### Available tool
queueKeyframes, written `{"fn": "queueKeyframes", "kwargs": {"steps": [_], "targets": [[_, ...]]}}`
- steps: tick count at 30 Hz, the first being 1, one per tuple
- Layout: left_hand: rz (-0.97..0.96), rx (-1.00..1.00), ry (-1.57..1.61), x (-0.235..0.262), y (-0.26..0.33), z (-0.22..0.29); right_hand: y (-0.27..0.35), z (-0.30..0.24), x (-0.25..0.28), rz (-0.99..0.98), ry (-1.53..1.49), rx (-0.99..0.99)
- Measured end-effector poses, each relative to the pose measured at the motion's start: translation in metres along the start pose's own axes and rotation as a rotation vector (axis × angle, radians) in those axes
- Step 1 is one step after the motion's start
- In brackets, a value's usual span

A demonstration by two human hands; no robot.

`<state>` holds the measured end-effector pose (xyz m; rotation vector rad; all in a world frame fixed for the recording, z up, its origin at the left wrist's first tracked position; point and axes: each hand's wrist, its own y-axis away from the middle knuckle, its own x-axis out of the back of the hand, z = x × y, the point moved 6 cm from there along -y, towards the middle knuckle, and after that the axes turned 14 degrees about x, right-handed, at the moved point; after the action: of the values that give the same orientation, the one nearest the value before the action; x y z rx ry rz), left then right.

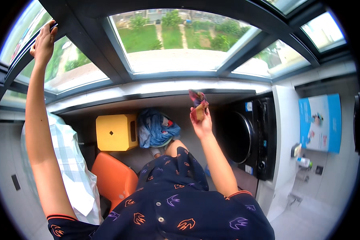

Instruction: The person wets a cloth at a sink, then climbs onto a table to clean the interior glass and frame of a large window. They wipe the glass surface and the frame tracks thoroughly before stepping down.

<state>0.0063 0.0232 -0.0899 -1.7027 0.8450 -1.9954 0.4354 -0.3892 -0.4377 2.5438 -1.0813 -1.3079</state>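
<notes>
High at the left, my left hand (44,44) has its fingers hooked over the edge of a dark window frame (57,24), with the arm stretched up. My right hand (202,122) is raised in front of the low wall under the windows. It is closed on a small crumpled cloth (199,102), patchy in dark red, purple and tan, whose upper end sticks up above the fingers. A blue pile of clothes (158,128) lies in a basket on the floor, to the left of that hand and below it.
A yellow stool (113,133) and an orange chair (113,176) stand to the left, beside a checked cloth cover (70,160). On the right are a black front-loading washing machine (248,136), a white partition (283,132) and a blue-and-white board (321,124). Windows (176,40) span the front.
</notes>
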Motion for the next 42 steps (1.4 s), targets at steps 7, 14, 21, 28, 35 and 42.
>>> {"fn": "queueKeyframes", "kwargs": {"steps": [7, 14, 21, 28, 35, 42], "targets": [[0.092, -0.061, -0.056, -0.003, -0.001, 0.021, 0.101, -0.076, 0.019, -0.071, 0.068, 0.369], [0.083, -0.231, 0.081, -0.069, -0.04, -0.042, 0.205, -0.133, 0.1, 0.128, 0.04, 0.591], [0.061, -0.317, 0.078, -0.094, -0.067, -0.069, 0.272, -0.126, 0.195, 0.404, 0.016, 0.602], [-0.044, -0.215, -0.029, -0.09, -0.079, -0.065, 0.287, -0.119, 0.221, 0.574, -0.042, 0.583], [-0.175, -0.077, -0.12, -0.092, -0.078, -0.098, 0.266, -0.134, 0.257, 0.575, -0.117, 0.635], [-0.245, -0.079, -0.018, -0.144, -0.079, -0.101, 0.247, -0.185, 0.297, 0.648, -0.183, 0.741]]}}
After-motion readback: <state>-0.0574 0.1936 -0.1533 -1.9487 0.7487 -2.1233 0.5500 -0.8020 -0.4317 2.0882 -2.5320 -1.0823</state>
